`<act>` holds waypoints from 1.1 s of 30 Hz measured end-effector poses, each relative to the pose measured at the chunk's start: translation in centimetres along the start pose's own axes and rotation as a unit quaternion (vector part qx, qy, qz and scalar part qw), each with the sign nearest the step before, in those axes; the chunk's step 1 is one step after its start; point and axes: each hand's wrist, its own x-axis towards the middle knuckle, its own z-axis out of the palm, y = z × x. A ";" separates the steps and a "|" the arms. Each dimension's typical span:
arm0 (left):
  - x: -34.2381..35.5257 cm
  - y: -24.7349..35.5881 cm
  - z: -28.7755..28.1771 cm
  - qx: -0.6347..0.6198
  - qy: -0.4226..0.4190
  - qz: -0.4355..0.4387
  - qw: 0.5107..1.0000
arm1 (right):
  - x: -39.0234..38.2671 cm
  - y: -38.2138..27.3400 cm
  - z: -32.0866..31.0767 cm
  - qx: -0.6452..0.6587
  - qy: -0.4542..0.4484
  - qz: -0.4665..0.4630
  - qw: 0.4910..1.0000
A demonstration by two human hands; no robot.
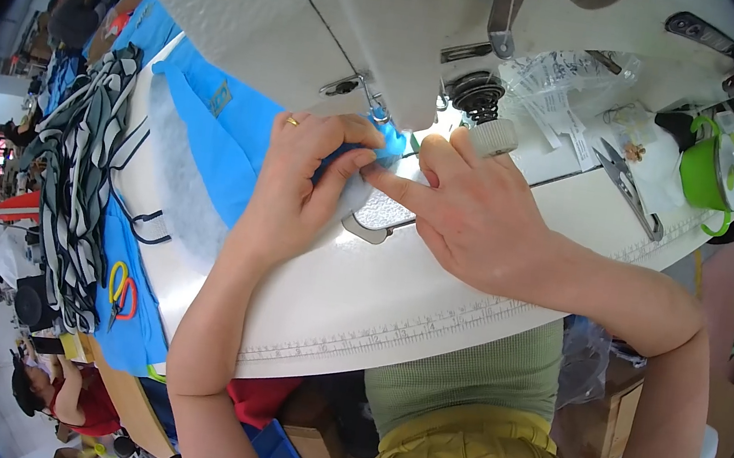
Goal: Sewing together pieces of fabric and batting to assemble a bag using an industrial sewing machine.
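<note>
Under the head of a white sewing machine (319, 28), both hands work close to the lit needle area. My left hand (294, 187), with a ring on one finger, is closed on blue fabric (222, 136), thumb near the bent index finger. Pale backing (176, 162) shows along the fabric, which spreads to the left. My right hand (489, 217) is right of the needle with its fingers curled; one digit reaches left to the left thumb. Whatever lies under its curled fingers is hidden. A shiny metal plate (383, 213) shows below the hands.
Grey and black strips (76, 182) hang at the left, near red-and-yellow-handled snips (122, 294). On the right lie metal scissors (627, 189) and a green cup-like container (706, 172). A printed ruler (391, 329) follows the table's front edge. Another person (76, 395) works at lower left.
</note>
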 end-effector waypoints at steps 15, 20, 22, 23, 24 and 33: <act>-0.6 0.5 -0.1 0.056 -0.046 0.002 0.997 | -0.2 0.0 -0.3 -0.016 0.005 0.004 1.000; -1.3 1.0 1.5 0.060 0.006 -0.022 0.998 | -0.2 0.1 -0.1 -0.015 0.040 0.012 0.999; -1.6 1.6 2.2 0.070 0.032 -0.052 0.996 | -0.3 0.2 -0.1 -0.010 0.046 0.018 0.999; -1.8 2.1 2.4 0.071 0.032 -0.051 0.996 | -0.3 0.3 -0.1 -0.021 0.049 0.025 0.998; -1.8 2.8 2.8 0.092 0.037 -0.065 0.993 | -0.3 0.4 -0.2 -0.033 0.052 0.033 0.998; -0.8 4.0 -2.0 0.047 -0.093 -0.088 0.991 | -0.7 0.7 -0.4 0.014 0.066 -0.006 0.998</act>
